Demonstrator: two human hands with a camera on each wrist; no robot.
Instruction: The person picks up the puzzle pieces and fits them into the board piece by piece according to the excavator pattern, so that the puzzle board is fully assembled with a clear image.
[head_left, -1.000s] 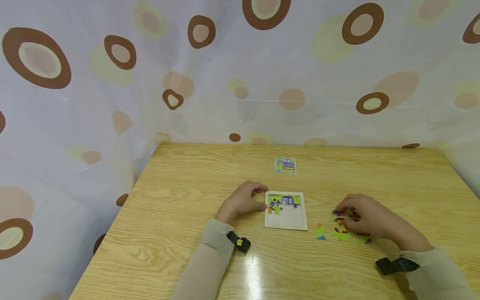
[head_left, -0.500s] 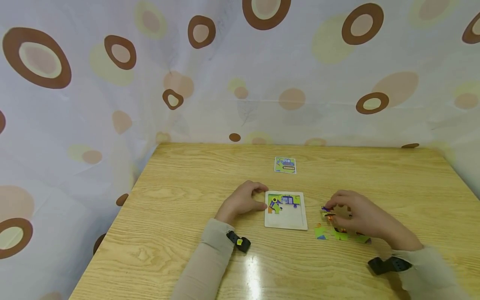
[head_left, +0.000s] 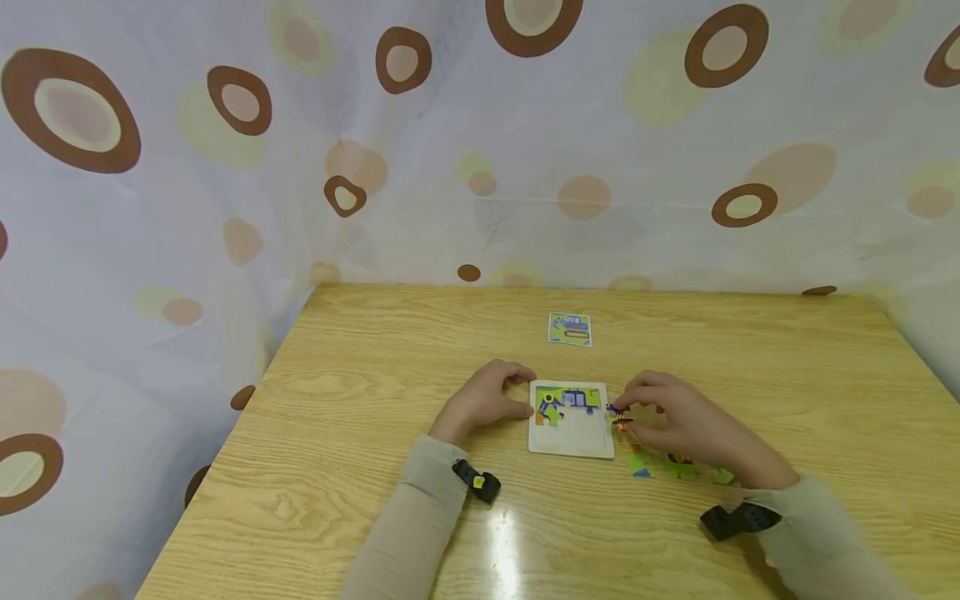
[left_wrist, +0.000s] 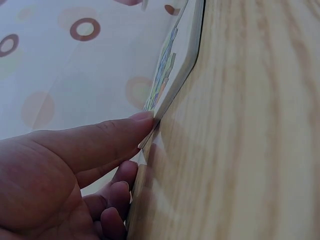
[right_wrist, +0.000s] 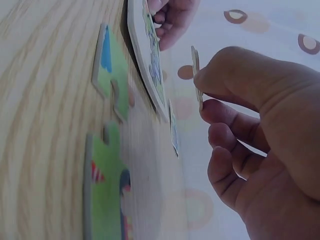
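My left hand (head_left: 483, 398) holds the left side of a white puzzle board (head_left: 581, 440), its thumb on the edge and a finger at the far corner. Jigsaw pieces showing a blue digger (head_left: 576, 398) fill the board's upper part and left side; the lower right is bare white. Between thumb and index finger, my right hand (head_left: 686, 421) pinches a purple and orange jigsaw piece (head_left: 621, 419) right at the board's right edge. In the right wrist view that piece (right_wrist: 196, 55) is seen edge-on, raised off the table.
Several loose jigsaw pieces lie on the wooden table (head_left: 360, 400) right of the board, among them a green and blue piece (right_wrist: 107, 60) and a green piece (right_wrist: 102, 195); my right hand partly covers them. A small picture card (head_left: 570, 329) lies beyond the board. Patterned cloth (head_left: 420, 150) hangs behind.
My right hand has picked up the purple and orange piece from the loose pieces and carried it left to the board's edge. My left hand has stayed at the board.
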